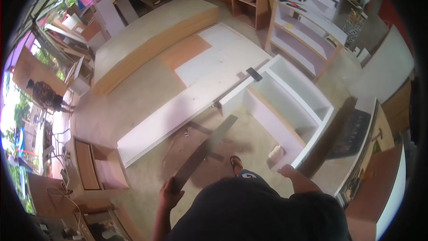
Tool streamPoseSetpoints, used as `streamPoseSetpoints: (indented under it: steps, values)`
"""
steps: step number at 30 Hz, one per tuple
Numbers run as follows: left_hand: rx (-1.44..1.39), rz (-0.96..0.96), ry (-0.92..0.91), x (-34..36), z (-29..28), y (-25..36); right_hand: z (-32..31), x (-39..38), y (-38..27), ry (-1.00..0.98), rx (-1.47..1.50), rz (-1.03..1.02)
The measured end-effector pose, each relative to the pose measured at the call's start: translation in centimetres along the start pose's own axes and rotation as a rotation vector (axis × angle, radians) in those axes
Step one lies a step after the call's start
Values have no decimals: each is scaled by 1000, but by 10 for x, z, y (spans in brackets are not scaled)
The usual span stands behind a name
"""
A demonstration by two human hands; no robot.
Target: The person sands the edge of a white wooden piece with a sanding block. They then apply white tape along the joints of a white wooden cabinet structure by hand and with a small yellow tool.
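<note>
My left hand (168, 194) is closed around the near end of a long, narrow dark board (203, 152), which slants up and away to the right above the floor. My right hand (289, 171) is at the near corner of a white cabinet frame (315, 145), its fingers closed on the edge. The frame lies on the floor, its inner panel (272, 115) edged in light wood. A small black block (254, 74) rests at the frame's far left corner. Beneath the dark board, darker pieces (198, 128) lie on a brown patch of floor.
A long white panel (165, 127) lies left of the frame, near a large low wooden platform (156, 29). White shelving (303, 33) stands at the back right. An open wooden drawer box (100, 165) sits at left. A person (47, 96) is at the far left.
</note>
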State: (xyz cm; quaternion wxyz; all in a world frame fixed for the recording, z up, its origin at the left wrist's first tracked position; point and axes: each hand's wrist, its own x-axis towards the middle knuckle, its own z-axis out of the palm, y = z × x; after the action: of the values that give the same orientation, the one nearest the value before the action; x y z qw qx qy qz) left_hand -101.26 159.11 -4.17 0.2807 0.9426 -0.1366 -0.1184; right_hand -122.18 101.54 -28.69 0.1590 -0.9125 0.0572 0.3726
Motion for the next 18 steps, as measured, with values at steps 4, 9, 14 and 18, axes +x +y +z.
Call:
streamPoseSetpoints:
  steps: [4,9,14,18]
  values:
    - [-26,-78,95,13,-5,-9,-28,120,37,2,-398,-312]
    - [71,-272,232,32,-17,7,-110,226,15,132,-539,-241]
    - [18,-469,316,54,-17,-9,-238,226,-100,126,369,47]
    - [42,-483,329,88,-18,-45,-273,250,-158,-61,514,106]
